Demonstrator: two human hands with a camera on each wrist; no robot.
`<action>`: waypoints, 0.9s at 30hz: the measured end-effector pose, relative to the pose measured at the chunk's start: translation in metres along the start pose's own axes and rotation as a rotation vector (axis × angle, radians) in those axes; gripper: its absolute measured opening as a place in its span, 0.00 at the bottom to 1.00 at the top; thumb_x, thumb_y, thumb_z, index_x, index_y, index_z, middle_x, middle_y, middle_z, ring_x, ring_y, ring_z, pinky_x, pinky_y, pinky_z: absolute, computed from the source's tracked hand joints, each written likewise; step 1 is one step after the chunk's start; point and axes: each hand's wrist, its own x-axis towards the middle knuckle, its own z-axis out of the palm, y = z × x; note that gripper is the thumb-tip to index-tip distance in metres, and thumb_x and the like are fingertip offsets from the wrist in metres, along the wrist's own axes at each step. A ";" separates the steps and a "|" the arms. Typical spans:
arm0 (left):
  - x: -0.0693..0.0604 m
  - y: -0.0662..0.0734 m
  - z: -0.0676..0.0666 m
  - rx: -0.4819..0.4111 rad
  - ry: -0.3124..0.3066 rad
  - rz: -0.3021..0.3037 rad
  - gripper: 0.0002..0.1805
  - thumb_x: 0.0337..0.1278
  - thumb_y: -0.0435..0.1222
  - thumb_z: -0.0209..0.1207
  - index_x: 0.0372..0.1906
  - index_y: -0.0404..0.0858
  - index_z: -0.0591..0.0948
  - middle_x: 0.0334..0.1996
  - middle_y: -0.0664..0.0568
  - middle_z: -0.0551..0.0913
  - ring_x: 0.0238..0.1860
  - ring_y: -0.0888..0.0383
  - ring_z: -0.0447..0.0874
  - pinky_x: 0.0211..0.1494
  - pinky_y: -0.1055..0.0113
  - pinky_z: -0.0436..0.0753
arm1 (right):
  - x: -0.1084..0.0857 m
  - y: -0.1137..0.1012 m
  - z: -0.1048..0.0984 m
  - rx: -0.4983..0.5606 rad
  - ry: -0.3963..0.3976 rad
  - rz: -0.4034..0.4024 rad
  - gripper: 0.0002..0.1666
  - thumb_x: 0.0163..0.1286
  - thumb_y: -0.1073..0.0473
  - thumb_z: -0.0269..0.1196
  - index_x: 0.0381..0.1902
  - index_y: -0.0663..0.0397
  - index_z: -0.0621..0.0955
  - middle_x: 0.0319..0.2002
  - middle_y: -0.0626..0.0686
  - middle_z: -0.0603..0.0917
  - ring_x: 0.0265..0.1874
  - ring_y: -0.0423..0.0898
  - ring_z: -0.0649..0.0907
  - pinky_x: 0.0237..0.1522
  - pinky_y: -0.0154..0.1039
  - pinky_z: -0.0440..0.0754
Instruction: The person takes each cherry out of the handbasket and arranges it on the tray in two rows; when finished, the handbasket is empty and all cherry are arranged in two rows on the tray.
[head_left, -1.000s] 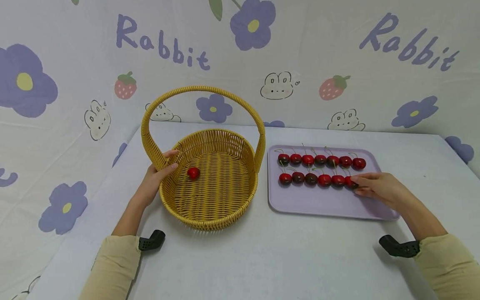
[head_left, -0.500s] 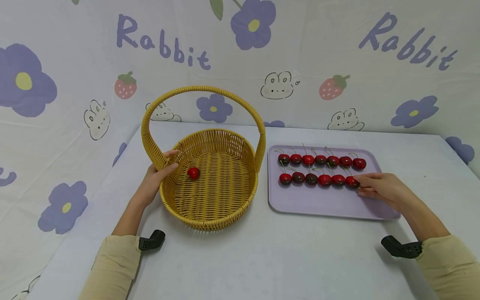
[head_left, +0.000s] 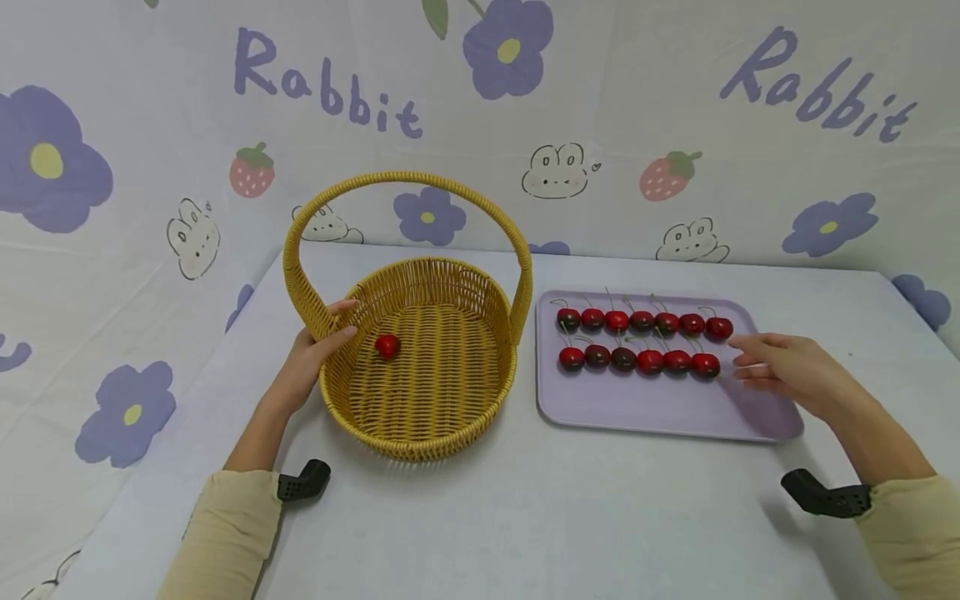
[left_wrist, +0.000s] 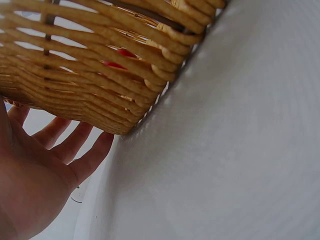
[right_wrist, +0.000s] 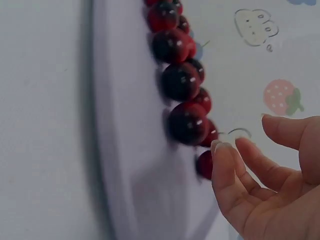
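Note:
In the head view, my left hand holds the left side of a yellow wicker basket, near the base of its tall handle. Its fingers touch the outer wall in the left wrist view. A single red cherry lies inside the basket. To the right, a lilac tray bears two rows of dark red cherries with thin stems. My right hand hovers over the tray's right part, its fingers parted and holding nothing. Nearest to it are the end cherry of the front row and the end cherry of the back row.
A white cloth covers the table, with a patterned backdrop of flowers, strawberries and rabbits behind it. The basket's arched handle rises high above its rim. A black wrist device sticks out by the right sleeve, and another by the left.
My right hand has let go of the front row's end cherry and moved off to the right. That cherry stays in the row. The left hand and basket have not moved.

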 end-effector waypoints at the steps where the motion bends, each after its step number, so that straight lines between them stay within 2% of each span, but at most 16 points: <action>1: 0.000 0.000 0.000 0.001 0.001 0.001 0.29 0.68 0.41 0.51 0.70 0.37 0.63 0.71 0.45 0.59 0.70 0.48 0.56 0.69 0.50 0.54 | -0.002 -0.003 -0.001 -0.020 -0.002 -0.018 0.44 0.74 0.40 0.46 0.67 0.76 0.54 0.58 0.72 0.67 0.39 0.37 0.80 0.44 0.33 0.80; 5: 0.001 0.001 0.000 0.002 -0.001 0.000 0.29 0.68 0.41 0.51 0.70 0.37 0.62 0.71 0.45 0.59 0.70 0.49 0.55 0.69 0.50 0.54 | -0.011 -0.016 -0.002 -0.067 -0.023 -0.113 0.40 0.76 0.42 0.43 0.67 0.73 0.57 0.57 0.70 0.69 0.41 0.36 0.81 0.43 0.32 0.80; 8: 0.001 0.001 0.000 -0.002 -0.002 -0.002 0.30 0.68 0.41 0.52 0.71 0.37 0.62 0.71 0.45 0.59 0.70 0.49 0.55 0.69 0.50 0.54 | -0.016 -0.026 0.001 -0.064 -0.060 -0.177 0.37 0.77 0.44 0.43 0.67 0.71 0.59 0.53 0.65 0.73 0.42 0.37 0.81 0.44 0.33 0.80; 15: 0.001 0.000 0.000 -0.004 -0.001 -0.011 0.29 0.68 0.41 0.51 0.71 0.38 0.62 0.71 0.45 0.59 0.70 0.49 0.55 0.69 0.51 0.54 | -0.027 -0.050 0.018 0.033 -0.197 -0.282 0.29 0.78 0.49 0.45 0.63 0.69 0.66 0.52 0.58 0.76 0.47 0.46 0.81 0.47 0.36 0.79; 21: 0.000 0.002 0.001 -0.007 -0.004 -0.009 0.29 0.68 0.41 0.51 0.71 0.37 0.61 0.71 0.45 0.59 0.70 0.49 0.55 0.69 0.50 0.53 | -0.032 -0.072 0.041 0.113 -0.317 -0.309 0.24 0.78 0.52 0.45 0.58 0.66 0.72 0.51 0.63 0.76 0.47 0.51 0.81 0.49 0.39 0.79; 27: 0.000 0.004 0.001 -0.014 -0.005 -0.007 0.29 0.68 0.40 0.51 0.71 0.36 0.61 0.71 0.44 0.59 0.70 0.49 0.55 0.69 0.51 0.53 | -0.033 -0.093 0.062 0.200 -0.449 -0.344 0.20 0.78 0.54 0.47 0.55 0.61 0.76 0.49 0.61 0.78 0.46 0.52 0.81 0.50 0.41 0.78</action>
